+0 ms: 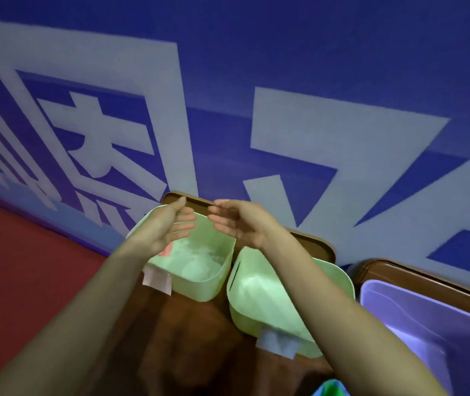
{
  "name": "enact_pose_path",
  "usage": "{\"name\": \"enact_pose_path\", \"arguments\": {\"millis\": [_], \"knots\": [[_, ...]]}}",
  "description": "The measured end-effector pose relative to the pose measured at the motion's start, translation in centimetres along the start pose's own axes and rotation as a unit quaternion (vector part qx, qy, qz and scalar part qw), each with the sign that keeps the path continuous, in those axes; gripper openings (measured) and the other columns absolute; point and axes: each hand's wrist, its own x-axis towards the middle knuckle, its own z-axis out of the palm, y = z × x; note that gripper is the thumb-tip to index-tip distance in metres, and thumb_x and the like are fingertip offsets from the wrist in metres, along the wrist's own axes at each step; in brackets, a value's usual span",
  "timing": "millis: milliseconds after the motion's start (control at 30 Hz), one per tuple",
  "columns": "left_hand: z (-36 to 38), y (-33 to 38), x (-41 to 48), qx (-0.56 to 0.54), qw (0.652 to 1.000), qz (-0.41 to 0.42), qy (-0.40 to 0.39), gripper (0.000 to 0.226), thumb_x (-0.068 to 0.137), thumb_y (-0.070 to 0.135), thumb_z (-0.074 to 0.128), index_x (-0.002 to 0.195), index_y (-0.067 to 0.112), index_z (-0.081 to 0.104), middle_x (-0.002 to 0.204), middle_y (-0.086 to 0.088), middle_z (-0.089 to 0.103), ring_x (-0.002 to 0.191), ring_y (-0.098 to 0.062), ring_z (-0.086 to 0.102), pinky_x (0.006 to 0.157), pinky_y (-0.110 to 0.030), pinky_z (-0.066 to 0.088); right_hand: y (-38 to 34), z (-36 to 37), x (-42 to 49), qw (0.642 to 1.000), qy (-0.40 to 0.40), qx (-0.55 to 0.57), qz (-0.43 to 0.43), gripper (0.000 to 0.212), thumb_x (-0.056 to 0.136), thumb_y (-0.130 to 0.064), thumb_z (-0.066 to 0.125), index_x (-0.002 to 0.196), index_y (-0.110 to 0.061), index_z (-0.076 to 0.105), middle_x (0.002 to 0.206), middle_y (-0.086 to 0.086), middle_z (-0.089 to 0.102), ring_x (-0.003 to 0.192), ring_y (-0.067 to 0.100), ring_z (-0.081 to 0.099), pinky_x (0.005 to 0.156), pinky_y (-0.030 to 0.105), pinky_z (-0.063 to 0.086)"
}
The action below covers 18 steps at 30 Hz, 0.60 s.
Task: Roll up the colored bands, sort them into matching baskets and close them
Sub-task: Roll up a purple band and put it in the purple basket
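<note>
Both hands hover apart over the wooden table (194, 338), palms facing, fingers straight, holding nothing. The left hand (168, 225) is above the pale green basket (199, 287) at the table's far edge, and the right hand (238, 224) is just beside it. A red scrap (166, 250) in that basket is mostly hidden by the left wrist; I cannot tell whether it is a band. A 2nd green basket (245, 310) sits nearer, toward the right edge. A lavender basket (416, 324) is cut off at the frame's right.

Wall: blue wall (228, 67), large pale-grey characters (99, 90) printed across it, lighter blue strip along its base.
Floor: red floor (28, 267) at left, meeting the wall.
Furniture: brown wooden table (194, 338) with rounded raised rim; second brown table (399, 271) just beside it, right.
Light: dim, bluish cast.
</note>
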Motion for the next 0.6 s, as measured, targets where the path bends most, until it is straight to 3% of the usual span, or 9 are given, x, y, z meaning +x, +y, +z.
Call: {"name": "enact_pose_path", "arguments": {"millis": [133, 300, 400, 600], "knots": [[7.7, 0.9, -8.8, -0.005, 0.994, 0.083, -0.066, 0.023, 0.099, 0.027, 0.047, 0.103, 0.009, 0.061, 0.104, -0.009, 0.067, 0.095, -0.019, 0.064, 0.090, -0.034, 0.049, -1.5, -5.5, -11.6, 0.990, 0.041, -0.002, -0.137, 0.014, 0.096, -0.010, 0.049, 0.098, -0.010, 0.063, 0.092, 0.003, 0.069, 0.082, 0.015, 0.068, 0.077, 0.025, 0.054], [18.6, -2.7, -18.1, 0.008, 0.978, 0.127, -0.168, 0.019, 0.098, 0.018, 0.048, 0.109, 0.006, 0.058, 0.101, -0.005, 0.065, 0.089, -0.016, 0.062, 0.085, -0.029, 0.050, 0.8, -14.4, -25.6, 0.960, 0.158, -0.022, -0.232, 0.014, 0.095, -0.010, 0.052, 0.097, -0.009, 0.066, 0.089, 0.002, 0.073, 0.080, 0.013, 0.070, 0.073, 0.019, 0.056], [23.9, -6.8, -21.7, 0.016, 0.969, 0.120, -0.216, 0.011, 0.097, 0.018, 0.050, 0.100, 0.011, 0.058, 0.096, -0.002, 0.064, 0.084, -0.012, 0.062, 0.079, -0.024, 0.049, 4.1, -19.6, -31.8, 0.941, 0.227, -0.037, -0.249, 0.014, 0.094, -0.011, 0.053, 0.092, -0.012, 0.066, 0.089, 0.002, 0.072, 0.082, 0.015, 0.068, 0.078, 0.023, 0.053], [30.8, -18.6, -26.2, 0.083, 0.955, 0.065, -0.275, 0.008, 0.096, 0.014, 0.051, 0.091, 0.018, 0.056, 0.094, -0.002, 0.062, 0.082, -0.009, 0.060, 0.072, -0.019, 0.048, 12.9, -28.4, -38.9, 0.929, 0.313, 0.000, -0.200, 0.009, 0.093, -0.008, 0.056, 0.091, -0.010, 0.064, 0.087, 0.006, 0.069, 0.070, 0.009, 0.064, 0.067, 0.018, 0.047]]}}
